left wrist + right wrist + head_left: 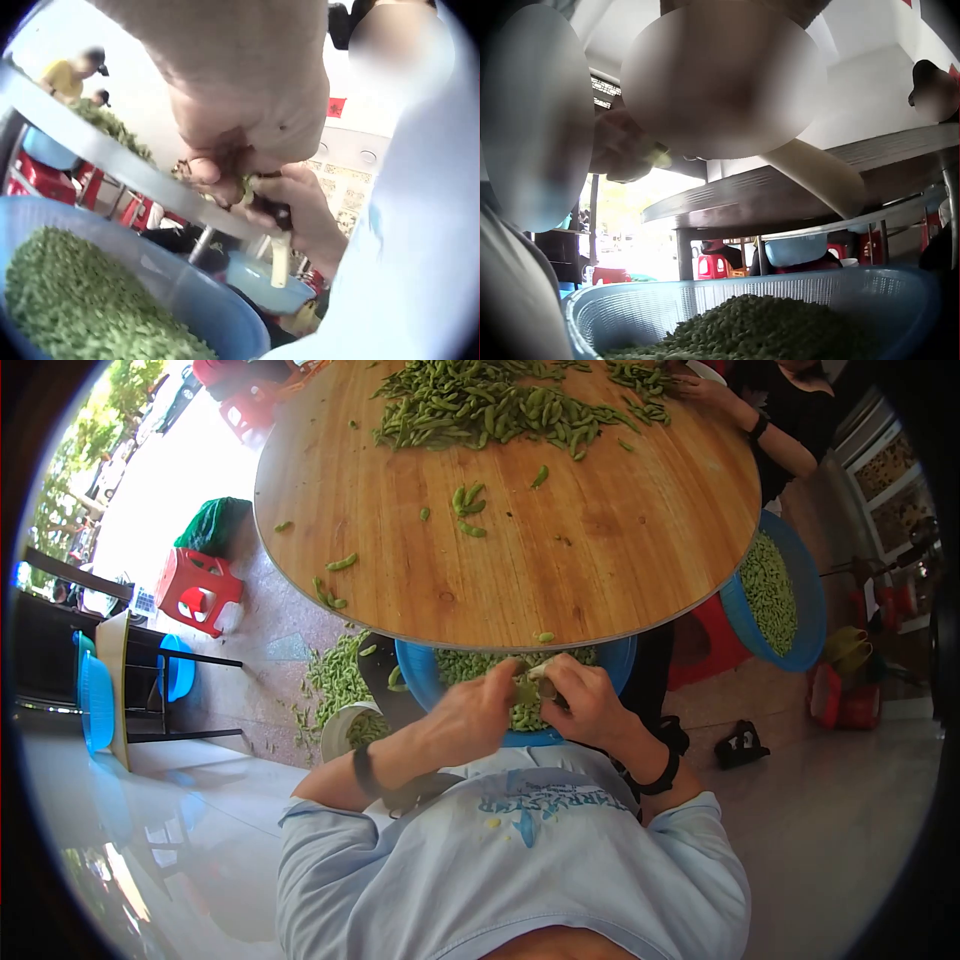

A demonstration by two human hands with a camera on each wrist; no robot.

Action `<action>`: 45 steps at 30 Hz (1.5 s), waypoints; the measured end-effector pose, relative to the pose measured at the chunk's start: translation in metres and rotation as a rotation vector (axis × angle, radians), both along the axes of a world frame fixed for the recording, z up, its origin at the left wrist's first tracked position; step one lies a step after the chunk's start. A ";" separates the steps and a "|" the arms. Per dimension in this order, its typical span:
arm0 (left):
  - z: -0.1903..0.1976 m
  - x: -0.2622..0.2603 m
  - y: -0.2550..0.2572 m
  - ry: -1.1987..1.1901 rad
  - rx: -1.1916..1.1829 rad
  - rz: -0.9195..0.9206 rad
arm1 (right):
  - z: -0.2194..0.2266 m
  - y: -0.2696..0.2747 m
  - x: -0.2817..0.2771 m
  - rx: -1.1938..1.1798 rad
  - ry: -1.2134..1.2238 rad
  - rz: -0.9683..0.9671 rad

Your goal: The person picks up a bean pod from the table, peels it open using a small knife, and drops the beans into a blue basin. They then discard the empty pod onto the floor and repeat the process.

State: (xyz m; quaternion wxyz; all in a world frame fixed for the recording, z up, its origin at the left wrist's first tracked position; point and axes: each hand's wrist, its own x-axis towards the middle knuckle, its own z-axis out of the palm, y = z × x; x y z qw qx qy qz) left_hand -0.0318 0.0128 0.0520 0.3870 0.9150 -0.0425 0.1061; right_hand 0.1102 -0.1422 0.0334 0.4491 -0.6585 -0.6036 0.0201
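Over a blue basket (pixel 620 670) of shelled green beans, my two hands meet at the near edge of the round table. The left hand (pixel 468 712) pinches a green soybean pod (pixel 524 692) between thumb and fingers. Close against it, the right hand (pixel 588 705) has curled fingers around a tool whose cream-coloured handle (pixel 280 262) sticks out below them in the left wrist view. That handle also shows in the right wrist view (pixel 821 180); the tool's working end is hidden by the fingers. Heaped beans (pixel 757 322) fill the basket below.
A big pile of pods (pixel 480 405) lies across the far side of the wooden table (pixel 400 560). Another person's hand (pixel 705 392) is at the pile. A second blue basin (pixel 812 615) of beans stands right. Pods (pixel 338 680) litter the floor by a white bucket (pixel 340 735).
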 end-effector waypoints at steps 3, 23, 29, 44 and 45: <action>0.035 -0.029 0.034 0.260 0.240 0.166 | 0.006 -0.004 0.008 -0.033 -0.038 -0.035; -0.011 0.131 0.143 -0.175 0.516 0.291 | 0.017 0.007 0.012 -0.269 0.062 0.020; 0.027 0.089 0.065 0.240 -0.590 0.227 | 0.012 0.010 0.017 -0.104 0.783 -0.023; 0.014 0.064 0.030 0.308 -1.021 0.210 | 0.006 0.014 0.004 0.037 1.251 0.204; 0.016 0.064 0.029 0.272 -0.975 0.217 | 0.007 0.015 0.004 0.040 1.248 0.197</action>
